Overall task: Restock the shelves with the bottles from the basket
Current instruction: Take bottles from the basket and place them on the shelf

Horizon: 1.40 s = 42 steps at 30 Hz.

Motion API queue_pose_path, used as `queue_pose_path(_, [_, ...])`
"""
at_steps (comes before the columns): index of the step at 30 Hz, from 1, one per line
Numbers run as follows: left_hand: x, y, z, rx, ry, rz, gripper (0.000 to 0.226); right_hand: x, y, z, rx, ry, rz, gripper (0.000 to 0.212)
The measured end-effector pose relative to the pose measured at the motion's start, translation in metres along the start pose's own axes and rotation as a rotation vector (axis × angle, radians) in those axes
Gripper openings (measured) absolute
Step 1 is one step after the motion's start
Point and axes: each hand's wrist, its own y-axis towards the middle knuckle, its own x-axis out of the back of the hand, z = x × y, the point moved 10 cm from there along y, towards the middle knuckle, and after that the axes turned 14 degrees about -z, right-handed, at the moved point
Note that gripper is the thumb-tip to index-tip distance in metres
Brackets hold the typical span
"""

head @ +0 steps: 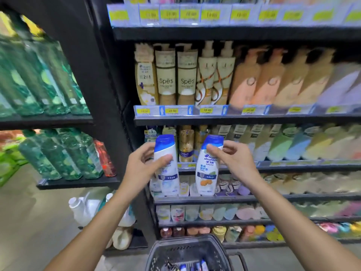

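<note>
Left hand grips one white bottle, right hand pinches another; rigid, smooth plastic, probably slippery, best held around the waist

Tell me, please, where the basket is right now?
In the head view, the basket sits bottom centre, below both forearms, in front of the lowest shelf.

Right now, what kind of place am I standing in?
Most likely a supermarket toiletries aisle: shelves lined with shampoo bottles, yellow price tags along their edges, and a shopping basket below.
</note>
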Motion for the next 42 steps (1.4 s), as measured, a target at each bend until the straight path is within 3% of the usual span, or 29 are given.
queue_pose_path(3, [-0.015, 0.024, -0.047, -0.06, -0.016, -0.01, 0.028, 0.011, 0.027, 0.045, 0.096, 0.043, 0.001, 0.007])
queue_pose_path(9, [-0.046, 0.065, -0.128, -0.166, -0.014, -0.021, 0.026, 0.035, 0.08, 0.131, 0.273, 0.054, 0.07, 0.032])
queue_pose_path(13, [-0.064, 0.088, -0.165, -0.232, 0.024, -0.042, 0.028, 0.047, 0.11, 0.172, 0.372, 0.109, 0.084, 0.019])
queue_pose_path(22, [-0.085, 0.128, -0.25, -0.376, 0.095, -0.021, 0.038, 0.069, 0.16, 0.245, 0.495, 0.175, 0.118, 0.014])
queue_pose_path(27, [-0.081, 0.142, -0.285, -0.428, 0.126, 0.032, 0.044, 0.067, 0.167, 0.271, 0.555, 0.175, 0.125, 0.03])
queue_pose_path(34, [-0.07, 0.152, -0.347, -0.606, 0.192, 0.046, 0.04, 0.067, 0.163, 0.297, 0.606, 0.202, 0.083, 0.019])
queue_pose_path(42, [-0.083, 0.19, -0.419, -0.772, 0.248, 0.059, 0.04, 0.078, 0.168, 0.308, 0.605, 0.234, 0.018, 0.025])
